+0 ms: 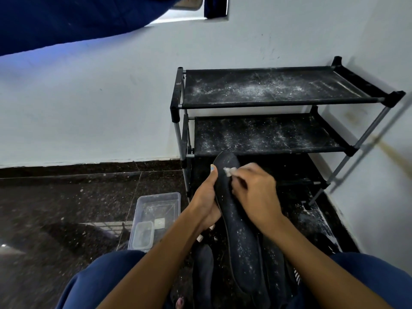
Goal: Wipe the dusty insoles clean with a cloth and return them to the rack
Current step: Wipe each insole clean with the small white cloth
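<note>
Floor: dark speckled tiles, pale wall behind.
Shoe rack (287,103): black, far right, shelves powdered with dust.
Insole (236,219): dusty, held up near centre.
Left hand (206,202): gripping its edge.
Right hand (256,192): pinching cloth (229,171) against insole's top.
Plastic tub (156,219): near left.

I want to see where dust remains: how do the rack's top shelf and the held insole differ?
The top shelf is a wide flat rectangle, untouched; the insole is narrow, rounded and tilted, gripped by the left hand while the right hand rubs it. Both are black with white dust.
</note>
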A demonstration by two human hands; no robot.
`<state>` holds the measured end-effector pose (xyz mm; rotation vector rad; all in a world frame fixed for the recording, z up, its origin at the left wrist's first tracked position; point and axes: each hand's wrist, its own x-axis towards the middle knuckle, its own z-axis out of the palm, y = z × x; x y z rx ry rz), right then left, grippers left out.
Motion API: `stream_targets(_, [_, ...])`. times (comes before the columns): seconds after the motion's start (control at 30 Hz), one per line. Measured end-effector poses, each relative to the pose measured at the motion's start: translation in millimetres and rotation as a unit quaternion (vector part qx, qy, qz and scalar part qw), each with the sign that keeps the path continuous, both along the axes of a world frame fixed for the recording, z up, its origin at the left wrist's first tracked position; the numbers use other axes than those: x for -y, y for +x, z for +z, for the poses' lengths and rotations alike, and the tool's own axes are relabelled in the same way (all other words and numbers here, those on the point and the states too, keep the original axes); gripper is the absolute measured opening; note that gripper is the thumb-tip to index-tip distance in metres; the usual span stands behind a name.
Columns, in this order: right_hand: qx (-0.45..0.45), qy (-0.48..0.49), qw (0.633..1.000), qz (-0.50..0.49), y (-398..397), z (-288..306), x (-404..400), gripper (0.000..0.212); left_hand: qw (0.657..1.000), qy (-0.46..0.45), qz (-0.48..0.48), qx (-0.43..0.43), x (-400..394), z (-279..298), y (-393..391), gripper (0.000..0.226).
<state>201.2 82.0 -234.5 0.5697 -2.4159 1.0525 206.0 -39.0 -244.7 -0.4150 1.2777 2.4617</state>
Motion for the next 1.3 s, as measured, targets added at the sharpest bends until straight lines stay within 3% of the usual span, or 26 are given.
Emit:
stream_targets(0.1, [0.006, 0.036, 0.997, 0.073, 13.1, -1.9, 9.5, 0.019, 1.000, -0.008, 0.002, 0.000, 2.3, 0.6, -1.5, 0.056])
stream_targets(0.3, [-0.009, -0.045, 0.998, -0.043, -11.3, 2.5, -10.6, 0.018, 1.000, -0.003, -0.020, -0.003, -2.3, 4.1, 3.1, 0.055])
stream_targets(0.47, [-0.016, -0.016, 0.999, 0.042, 2.6, 0.2, 2.3, 0.020, 1.000, -0.004, -0.020, -0.006, -1.2, 2.9, 2.9, 0.051])
stream_targets(0.63, [-0.018, -0.044, 0.997, -0.063, -16.9, 3.2, -13.1, 0.019, 0.998, -0.031, -0.054, -0.001, -4.1, 4.3, 5.8, 0.052])
stream_targets(0.8, [-0.025, 0.004, 0.999, 0.044, 0.5, 0.8, 0.6, 0.018, 0.999, -0.029, -0.033, 0.000, -2.1, 4.4, 3.7, 0.045])
stream_targets(0.97, [-0.016, -0.026, 0.996, -0.078, -20.8, 1.8, -15.0, 0.017, 0.996, -0.061, -0.065, 0.000, -6.1, 7.4, 7.7, 0.048])
stream_targets(1.13, [-0.025, 0.010, 0.999, 0.043, 3.0, 0.3, 2.9, 0.018, 0.998, -0.039, -0.047, 0.001, -3.0, 6.1, 6.5, 0.045])
stream_targets(1.3, [0.004, -0.015, 0.998, -0.057, -19.7, 0.7, -13.7, 0.020, 0.996, -0.057, -0.068, 0.007, -6.0, 8.0, 7.6, 0.051])
